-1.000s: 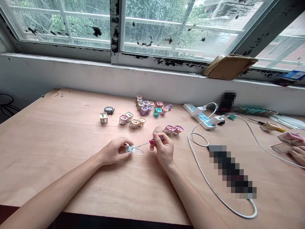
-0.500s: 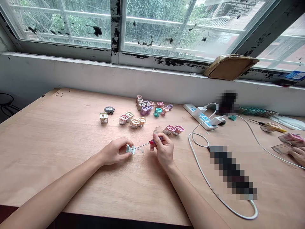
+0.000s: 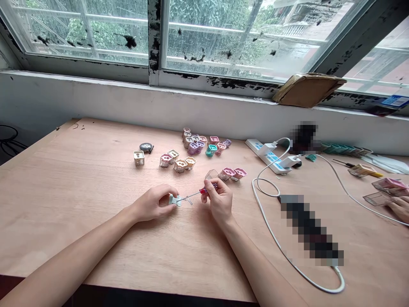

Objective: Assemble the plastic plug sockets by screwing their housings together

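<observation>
My left hand (image 3: 159, 202) pinches a small pale mint sharpener head (image 3: 174, 200) between thumb and fingers, low over the wooden table. My right hand (image 3: 218, 199) grips a screwdriver (image 3: 203, 191) with a red, partly see-through handle. Its thin metal shaft slants left and down, and the tip meets the mint piece. Beside the shaft lies a small silvery piece (image 3: 189, 201), too small to make out. Just behind my right hand stands a clear plastic case (image 3: 211, 174), partly covered by the fingers.
Two-hole pencil sharpeners in several colours (image 3: 180, 165) stand beyond my hands. A watch (image 3: 146, 147) lies left of them. A white power strip (image 3: 267, 157) and looping cable (image 3: 262, 221) are to the right. Another person's hand (image 3: 399, 208) is by a pink sharpener at the right edge.
</observation>
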`<state>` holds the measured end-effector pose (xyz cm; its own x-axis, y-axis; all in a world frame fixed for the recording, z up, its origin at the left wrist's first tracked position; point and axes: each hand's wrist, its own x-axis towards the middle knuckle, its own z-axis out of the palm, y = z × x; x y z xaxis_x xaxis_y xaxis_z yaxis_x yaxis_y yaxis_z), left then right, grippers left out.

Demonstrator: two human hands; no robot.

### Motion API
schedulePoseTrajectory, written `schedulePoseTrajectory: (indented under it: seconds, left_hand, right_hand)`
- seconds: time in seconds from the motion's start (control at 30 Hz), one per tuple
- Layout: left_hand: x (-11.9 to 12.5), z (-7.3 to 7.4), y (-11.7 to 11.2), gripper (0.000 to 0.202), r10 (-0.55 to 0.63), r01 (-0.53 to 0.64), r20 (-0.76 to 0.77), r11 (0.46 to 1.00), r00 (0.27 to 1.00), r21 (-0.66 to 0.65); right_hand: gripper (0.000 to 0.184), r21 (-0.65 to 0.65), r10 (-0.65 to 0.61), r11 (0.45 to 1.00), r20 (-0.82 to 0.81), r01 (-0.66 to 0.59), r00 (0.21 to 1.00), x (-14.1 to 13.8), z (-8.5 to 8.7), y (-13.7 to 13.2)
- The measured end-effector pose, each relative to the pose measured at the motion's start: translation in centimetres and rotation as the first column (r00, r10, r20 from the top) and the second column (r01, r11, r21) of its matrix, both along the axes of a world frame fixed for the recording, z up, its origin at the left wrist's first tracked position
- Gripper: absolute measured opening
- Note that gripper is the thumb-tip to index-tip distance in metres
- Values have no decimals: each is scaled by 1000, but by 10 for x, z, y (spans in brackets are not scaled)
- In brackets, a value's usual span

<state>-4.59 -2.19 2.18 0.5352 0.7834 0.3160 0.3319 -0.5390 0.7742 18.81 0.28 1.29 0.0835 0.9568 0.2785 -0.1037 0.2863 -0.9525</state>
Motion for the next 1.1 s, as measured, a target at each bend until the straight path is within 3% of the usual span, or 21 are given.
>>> schedulePoseTrajectory:
  seconds: [0.77, 1.1]
  left_hand:
    - [1, 1, 1, 9, -25, 26, -6, 993, 1000, 114]
    - [3, 4, -1, 9, 55, -80, 121, 973, 991, 215]
  right_hand:
    - [45, -7, -1, 1000, -19, 1, 1000, 1, -3, 1]
    - [46, -48, -29, 999, -125, 23, 992, 5, -7, 6]
